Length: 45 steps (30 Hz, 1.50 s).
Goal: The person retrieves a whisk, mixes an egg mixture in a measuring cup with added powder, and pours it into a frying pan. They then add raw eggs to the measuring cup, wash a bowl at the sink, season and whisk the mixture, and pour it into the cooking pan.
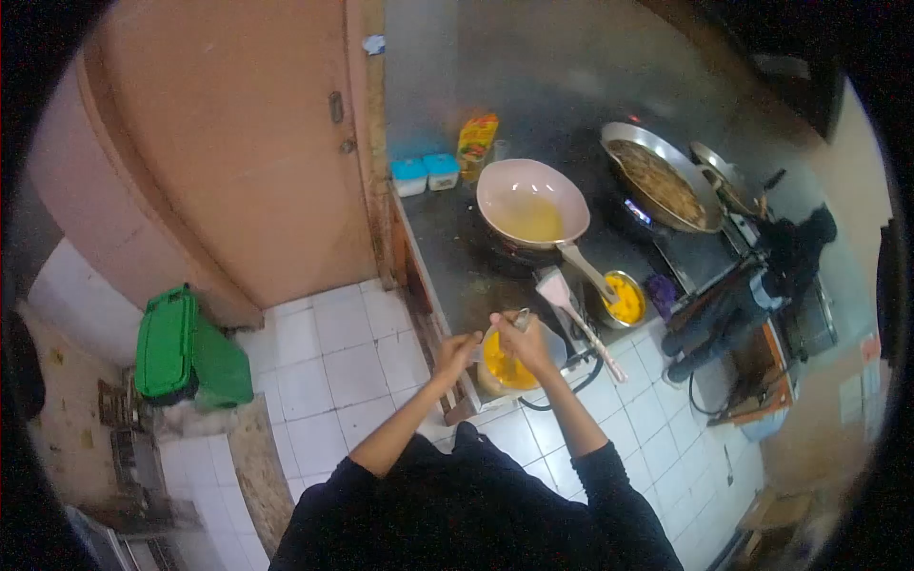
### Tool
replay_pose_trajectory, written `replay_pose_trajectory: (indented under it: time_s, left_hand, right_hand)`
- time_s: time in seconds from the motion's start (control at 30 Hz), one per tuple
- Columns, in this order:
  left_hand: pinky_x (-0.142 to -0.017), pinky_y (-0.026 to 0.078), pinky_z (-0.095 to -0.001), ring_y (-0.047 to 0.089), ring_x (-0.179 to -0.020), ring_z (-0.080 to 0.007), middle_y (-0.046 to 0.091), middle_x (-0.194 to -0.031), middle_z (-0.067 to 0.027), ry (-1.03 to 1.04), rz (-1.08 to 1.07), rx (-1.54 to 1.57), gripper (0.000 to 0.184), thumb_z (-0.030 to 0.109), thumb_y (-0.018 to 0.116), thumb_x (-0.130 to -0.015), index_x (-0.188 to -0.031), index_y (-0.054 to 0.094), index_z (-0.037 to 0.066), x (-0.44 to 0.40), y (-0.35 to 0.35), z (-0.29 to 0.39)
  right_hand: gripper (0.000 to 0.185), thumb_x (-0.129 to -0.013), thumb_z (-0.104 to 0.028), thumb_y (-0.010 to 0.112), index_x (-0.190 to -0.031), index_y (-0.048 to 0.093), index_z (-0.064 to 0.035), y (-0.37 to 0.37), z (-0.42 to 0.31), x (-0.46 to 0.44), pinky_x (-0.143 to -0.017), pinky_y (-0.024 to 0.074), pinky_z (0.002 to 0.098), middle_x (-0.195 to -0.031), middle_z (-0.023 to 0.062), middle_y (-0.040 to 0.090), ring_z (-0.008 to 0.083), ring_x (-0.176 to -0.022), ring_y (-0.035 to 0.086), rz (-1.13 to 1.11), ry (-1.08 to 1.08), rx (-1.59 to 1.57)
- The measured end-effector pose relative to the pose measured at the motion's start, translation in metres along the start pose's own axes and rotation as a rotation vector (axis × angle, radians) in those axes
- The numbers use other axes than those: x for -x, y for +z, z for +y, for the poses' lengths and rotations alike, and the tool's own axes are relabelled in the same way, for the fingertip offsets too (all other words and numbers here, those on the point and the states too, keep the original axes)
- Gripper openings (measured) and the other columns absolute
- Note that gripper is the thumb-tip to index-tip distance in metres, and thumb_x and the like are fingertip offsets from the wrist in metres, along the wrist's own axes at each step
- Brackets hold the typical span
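A see-through plastic jug (545, 366) with orange-yellow liquid like beaten egg stands at the counter's front edge. My left hand (457, 358) is closed on the left side of the jug's rim. My right hand (522, 344) is over the jug, fingers wrapped round a metal utensil (523, 319) whose upper end shows above the fist. Its lower end is hidden, so its kind is unclear. Beyond the jug, a pale pink wok (519, 195) with a little yellowish oil sits on the stove. A pink spatula (571, 309) lies to the right of my right hand.
A steel bowl (624, 300) of yellow food stands below the wok's handle. Farther right is a large pan (662, 176) of brown food. A person in dark clothes (752, 285) stands at right. Blue-lidded tubs (426, 175) and a yellow pouch (477, 143) line the back. A green bin (190, 352) stands left.
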State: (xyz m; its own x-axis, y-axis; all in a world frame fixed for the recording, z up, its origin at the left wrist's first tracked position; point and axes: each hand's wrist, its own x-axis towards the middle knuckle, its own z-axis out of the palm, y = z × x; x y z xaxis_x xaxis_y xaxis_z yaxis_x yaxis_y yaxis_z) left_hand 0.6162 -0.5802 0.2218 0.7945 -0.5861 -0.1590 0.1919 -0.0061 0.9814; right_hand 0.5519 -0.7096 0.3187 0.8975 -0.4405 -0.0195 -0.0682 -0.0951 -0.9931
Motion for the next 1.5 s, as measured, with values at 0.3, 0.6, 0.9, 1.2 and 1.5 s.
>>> replay_pose_trajectory:
  time_s: [0.3, 0.6, 0.9, 1.2, 1.5]
  left_hand:
    - [-0.052, 0.037, -0.0241, 0.048, -0.061, -0.0065, 0.057, -0.064, 0.0004, 0.192, 0.066, 0.033, 0.024, 0.023, 0.064, -0.078, -0.079, 0.067, -0.001, -0.093, -0.001, -0.007]
    - [-0.051, 0.039, -0.0269, 0.048, -0.058, -0.0059, 0.050, -0.055, -0.0019, 0.288, -0.248, 0.039, 0.027, 0.026, 0.064, -0.076, -0.073, 0.064, -0.001, -0.109, -0.003, -0.010]
    - [-0.055, 0.042, -0.0282, 0.050, -0.058, -0.0089, 0.054, -0.059, 0.0004, 0.340, -0.246, 0.150, 0.022, 0.023, 0.063, -0.075, -0.070, 0.062, 0.001, -0.121, 0.014, -0.021]
    - [-0.059, 0.045, -0.0301, 0.055, -0.061, -0.0127, 0.061, -0.065, -0.0014, 0.426, -0.217, 0.026, 0.019, 0.022, 0.064, -0.074, -0.072, 0.064, 0.003, -0.129, 0.011, -0.020]
    - [-0.048, 0.038, -0.0300, 0.041, -0.052, -0.0067, 0.043, -0.048, -0.0015, 0.345, -0.392, -0.068, 0.025, 0.014, 0.058, -0.075, -0.055, 0.052, 0.000, -0.133, 0.016, -0.006]
  right_hand:
    - [0.033, -0.081, -0.025, 0.064, -0.057, 0.056, -0.0036, 0.022, -0.005, -0.041, -0.041, 0.0283, 0.0229, -0.049, -0.0038, 0.045, 0.0039, -0.045, 0.039, 0.057, -0.111, -0.203]
    - [0.025, -0.078, -0.021, 0.066, -0.067, 0.061, 0.0013, 0.029, 0.018, -0.055, -0.042, 0.0312, 0.0208, -0.057, -0.0013, 0.053, 0.0050, -0.049, 0.044, 0.092, -0.028, 0.022]
    - [0.022, -0.078, -0.014, 0.063, -0.062, 0.058, 0.0013, 0.034, -0.019, -0.069, -0.042, 0.0341, 0.0229, -0.055, 0.0007, 0.053, 0.0075, -0.048, 0.046, 0.058, 0.005, 0.213]
    - [0.022, -0.078, -0.015, 0.064, -0.065, 0.062, 0.0023, 0.042, -0.058, -0.057, -0.058, 0.0440, 0.0279, -0.061, 0.0062, 0.061, 0.0136, -0.058, 0.055, 0.212, 0.021, 0.137]
    - [0.020, -0.079, -0.011, 0.060, -0.064, 0.060, 0.0011, 0.036, 0.002, -0.074, -0.051, 0.0413, 0.0260, -0.060, 0.0061, 0.060, 0.0095, -0.053, 0.051, 0.076, -0.151, 0.409]
